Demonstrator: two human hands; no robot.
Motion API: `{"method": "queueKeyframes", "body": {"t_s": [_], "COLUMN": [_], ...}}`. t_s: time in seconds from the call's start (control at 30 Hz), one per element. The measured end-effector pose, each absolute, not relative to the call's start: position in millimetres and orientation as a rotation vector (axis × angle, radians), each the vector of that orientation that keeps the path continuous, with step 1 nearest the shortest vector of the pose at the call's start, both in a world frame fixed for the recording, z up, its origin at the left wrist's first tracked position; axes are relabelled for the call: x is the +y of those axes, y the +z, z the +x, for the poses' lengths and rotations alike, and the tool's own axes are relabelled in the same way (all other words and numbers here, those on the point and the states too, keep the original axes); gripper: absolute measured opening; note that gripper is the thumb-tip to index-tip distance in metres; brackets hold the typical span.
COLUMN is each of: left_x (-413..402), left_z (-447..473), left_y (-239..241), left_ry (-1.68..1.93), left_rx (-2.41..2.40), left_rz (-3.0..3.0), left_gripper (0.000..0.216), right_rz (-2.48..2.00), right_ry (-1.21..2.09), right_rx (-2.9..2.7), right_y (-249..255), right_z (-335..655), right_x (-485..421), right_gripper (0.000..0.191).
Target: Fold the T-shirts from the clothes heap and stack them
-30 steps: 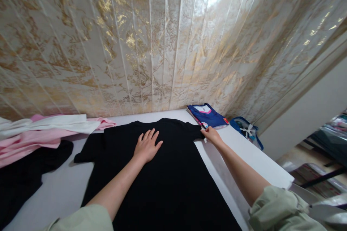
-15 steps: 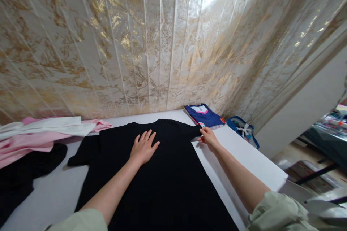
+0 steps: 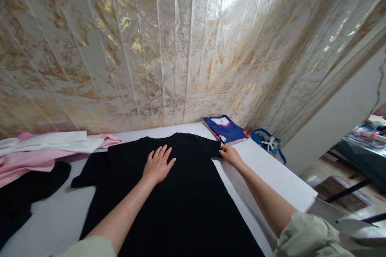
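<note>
A black T-shirt [image 3: 181, 200] lies spread on the white table [image 3: 271, 172], its neckline toward the curtain and its lower part running out of the bottom of the view. Flat on the upper chest of the shirt rests my left hand [image 3: 157, 164], fingers spread. My right hand [image 3: 231, 155] pinches the edge of the sleeve on the right; the fingertips are partly hidden by the cloth and the hand. The sleeve on the left lies stretched out on the table.
Pink and white garments [image 3: 51, 144] are heaped at the left, with a black garment [image 3: 18, 200] below them. A folded navy shirt [image 3: 230, 130] lies at the back right, beside a blue-edged clear bag [image 3: 268, 142]. A gold-patterned curtain [image 3: 163, 48] hangs behind the table.
My right hand has shifted slightly down and its fingers have closed in on the sleeve edge, which now lies flatter. My left hand stays flat on the shirt. The view has moved slightly.
</note>
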State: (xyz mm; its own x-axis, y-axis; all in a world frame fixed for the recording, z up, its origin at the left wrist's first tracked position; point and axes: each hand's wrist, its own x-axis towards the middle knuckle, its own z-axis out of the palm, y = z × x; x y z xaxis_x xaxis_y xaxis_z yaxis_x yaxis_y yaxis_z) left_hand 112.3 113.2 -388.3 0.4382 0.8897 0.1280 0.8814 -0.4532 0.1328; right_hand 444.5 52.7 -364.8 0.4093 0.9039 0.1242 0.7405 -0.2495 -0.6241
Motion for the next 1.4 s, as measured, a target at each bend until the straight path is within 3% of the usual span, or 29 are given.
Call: {"method": "queueKeyframes", "body": {"t_s": [0.07, 0.27, 0.5, 0.6, 0.77, 0.87, 1.07, 1.2, 1.33, 1.4], "left_x": [113, 113, 114, 114, 114, 114, 114, 114, 114, 114], "left_z": [113, 112, 112, 112, 112, 112, 111, 112, 113, 113], "left_y": [-388, -388, -391, -393, -393, -393, -392, -392, -392, -392], "left_ry": [0.278, 0.293, 0.312, 0.315, 0.323, 0.343, 0.333, 0.329, 0.324, 0.321], "left_rx": [1.617, 1.617, 1.604, 1.606, 1.602, 1.592, 1.595, 1.601, 1.612, 1.616], "left_rz": [2.625, 2.622, 2.634, 2.640, 2.636, 2.629, 2.618, 2.616, 2.616, 2.614], "left_gripper": [0.060, 0.060, 0.060, 0.061, 0.060, 0.060, 0.061, 0.060, 0.060, 0.060], "right_rz": [-2.111, -2.285, -2.464, -2.478, -2.330, -2.197, -1.976, -1.865, -1.680, -1.666], "right_ry": [0.333, 0.337, 0.282, 0.266, 0.300, 0.332, 0.501, 0.425, 0.497, 0.558], "right_rx": [-1.424, -1.363, -1.260, -1.253, -1.295, -1.252, -1.154, -1.180, -1.721, -1.907], "right_y": [-363, -363, -365, -364, -364, -366, -365, -350, -340, -337], "right_z": [447, 449, 438, 435, 436, 435, 427, 410, 383, 375], "right_x": [55, 77, 86, 85, 86, 87, 91, 91, 75, 67], "right_gripper": [0.007, 0.034, 0.046, 0.039, 0.009, 0.004, 0.012, 0.023, 0.047, 0.048]}}
